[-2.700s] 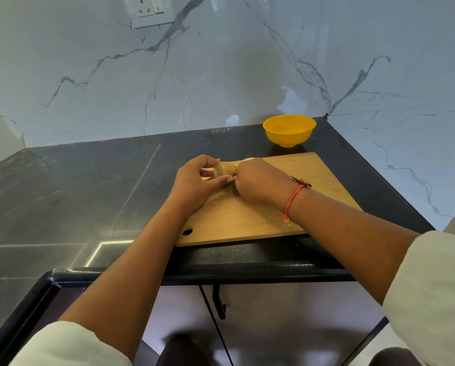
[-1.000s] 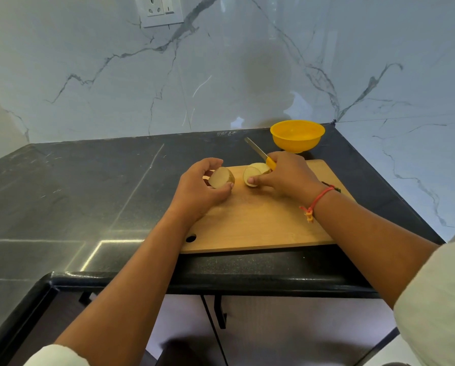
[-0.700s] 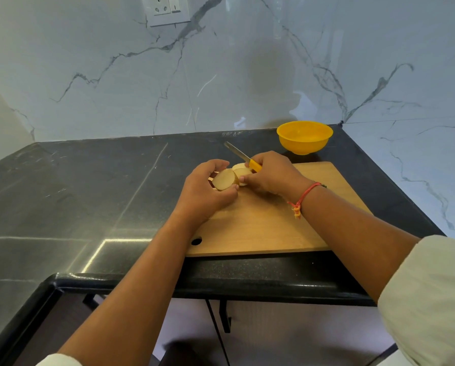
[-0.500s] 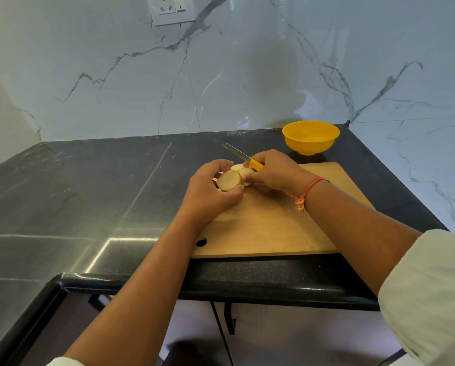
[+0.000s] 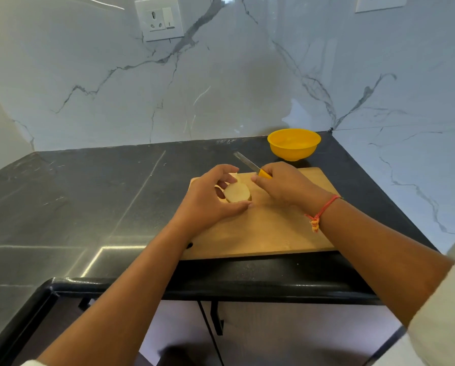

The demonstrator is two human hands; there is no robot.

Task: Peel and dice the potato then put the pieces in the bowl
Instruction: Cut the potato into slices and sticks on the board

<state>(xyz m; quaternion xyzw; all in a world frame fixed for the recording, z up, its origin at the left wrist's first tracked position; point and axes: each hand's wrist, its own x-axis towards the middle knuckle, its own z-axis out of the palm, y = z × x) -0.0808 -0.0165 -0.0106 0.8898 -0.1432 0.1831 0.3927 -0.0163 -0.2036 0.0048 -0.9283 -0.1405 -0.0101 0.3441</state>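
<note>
Compared with half a second ago, my right hand [image 5: 284,186] has pulled back from the potato: then its fingertips were up against the cut piece, and now there is a clear gap of bare board between the two hands. The left hand [image 5: 208,199] has kept its place. Its fingers curl over the top of the potato half [image 5: 237,192] and the thumb lies along the near side, so it grips that piece at the far left part of the cutting board [image 5: 274,228]. I cannot tell whether the piece sits on the wood or is lifted just off it. A pale sliver shows behind it, mostly hidden by the fingers.

The right hand is closed round the yellow handle of the knife [image 5: 248,163]. The thin metal blade slants away to the left, with its tip out over the dark tabletop [image 5: 89,194].

The potato half shows a smooth, pale, oval cut face turned towards me. The board is light wood, rectangular with rounded corners, matt and slightly scuffed. The round yellow bowl [image 5: 293,143] looks like plastic and stands beyond the board in the tabletop's far corner. The tabletop is glossy black stone with faint veins, and the wall [image 5: 221,88] is white marble with grey veining. A red thread bracelet [image 5: 321,211] circles my right wrist
</note>
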